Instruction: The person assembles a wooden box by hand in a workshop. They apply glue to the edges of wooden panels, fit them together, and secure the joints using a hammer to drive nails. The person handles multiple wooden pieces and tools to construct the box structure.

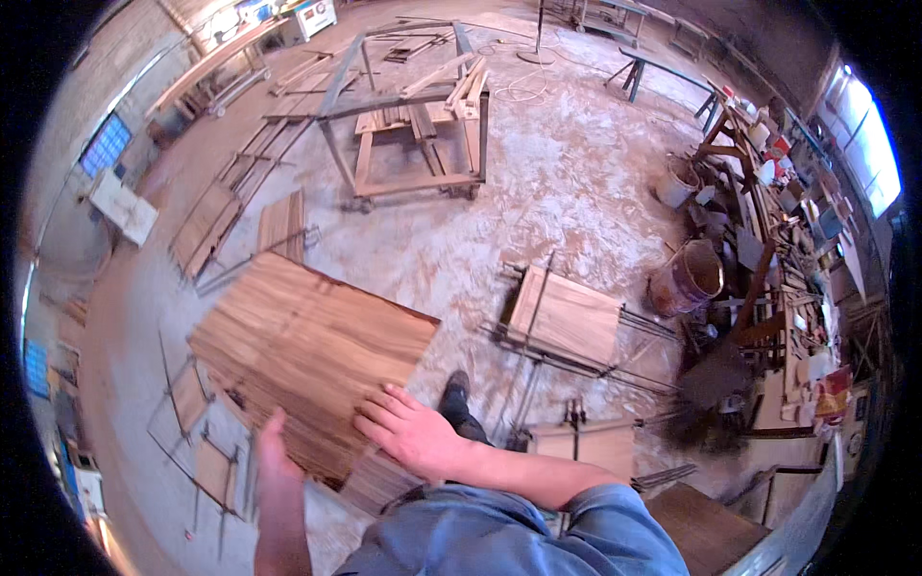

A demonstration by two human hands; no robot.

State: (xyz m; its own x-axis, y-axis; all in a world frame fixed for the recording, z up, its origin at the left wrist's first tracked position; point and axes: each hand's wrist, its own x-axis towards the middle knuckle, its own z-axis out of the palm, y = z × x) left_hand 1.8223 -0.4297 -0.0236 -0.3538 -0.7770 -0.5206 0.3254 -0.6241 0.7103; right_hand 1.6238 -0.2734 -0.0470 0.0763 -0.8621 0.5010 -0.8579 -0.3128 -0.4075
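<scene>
Nearest is a blue shirt (509, 538). In front of it lies a broad wooden panel (312, 346), the right grip (413, 437) resting outstretched fingers on its near right part, the blurred left grip (276, 453) at its near left edge. Whether either clasps it, I cannot tell. A dark shoe (458, 386) shows just beyond.

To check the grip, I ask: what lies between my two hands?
In the head view, the wooden panel lies between the left hand and right hand.

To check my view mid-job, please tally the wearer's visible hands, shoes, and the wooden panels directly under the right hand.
Hands: 2 (left hand, right hand)
Shoes: 1 (dark shoe)
Panels: 1 (large wooden panel)
Total: 4
</scene>
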